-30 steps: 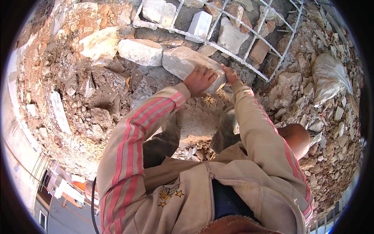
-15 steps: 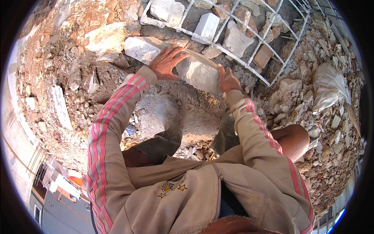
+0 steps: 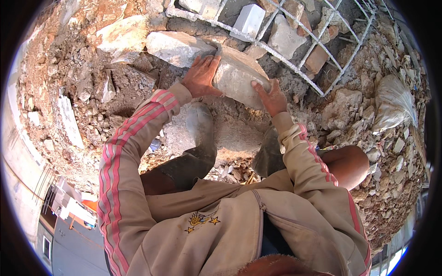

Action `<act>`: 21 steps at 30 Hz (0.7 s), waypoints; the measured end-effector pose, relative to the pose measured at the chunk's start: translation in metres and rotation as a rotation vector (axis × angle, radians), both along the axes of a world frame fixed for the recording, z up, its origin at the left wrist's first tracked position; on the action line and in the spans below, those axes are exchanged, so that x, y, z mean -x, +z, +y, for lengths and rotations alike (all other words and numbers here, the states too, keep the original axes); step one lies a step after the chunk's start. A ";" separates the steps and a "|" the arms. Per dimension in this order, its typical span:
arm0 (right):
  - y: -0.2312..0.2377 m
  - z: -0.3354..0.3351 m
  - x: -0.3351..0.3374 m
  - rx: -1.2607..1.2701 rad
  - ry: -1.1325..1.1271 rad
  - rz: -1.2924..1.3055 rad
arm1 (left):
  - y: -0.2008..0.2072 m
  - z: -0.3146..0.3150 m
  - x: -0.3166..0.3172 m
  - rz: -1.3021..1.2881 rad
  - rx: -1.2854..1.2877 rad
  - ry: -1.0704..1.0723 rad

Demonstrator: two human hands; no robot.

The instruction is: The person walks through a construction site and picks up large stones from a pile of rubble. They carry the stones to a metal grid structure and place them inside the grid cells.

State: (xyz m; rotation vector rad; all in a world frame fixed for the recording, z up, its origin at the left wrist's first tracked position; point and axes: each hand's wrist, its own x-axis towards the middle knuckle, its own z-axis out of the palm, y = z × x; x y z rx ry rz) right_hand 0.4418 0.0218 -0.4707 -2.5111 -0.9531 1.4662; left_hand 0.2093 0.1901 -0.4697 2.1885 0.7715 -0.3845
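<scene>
Left hand [image 3: 201, 77], right hand [image 3: 273, 99] hold stone block [image 3: 239, 76] between them; another stone [image 3: 177, 48] just left.

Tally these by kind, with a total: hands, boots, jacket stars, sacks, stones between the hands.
Left hand and right hand: 2
Left boot and right boot: 2
Stars: 2
Sack: 1
Stone between the hands: 1
Total: 8

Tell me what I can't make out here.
All in the head view:
- Underside of the pale block: hidden by the block itself.
- Palm of the left grip: hidden by the back of the hand.
- Metal grid: cut off by the picture's upper edge.
- Clutter, lower left: too small to identify.
</scene>
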 end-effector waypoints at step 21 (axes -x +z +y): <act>-0.049 0.012 0.011 -0.172 -0.515 0.589 | -0.003 -0.002 -0.023 0.211 -0.278 -0.451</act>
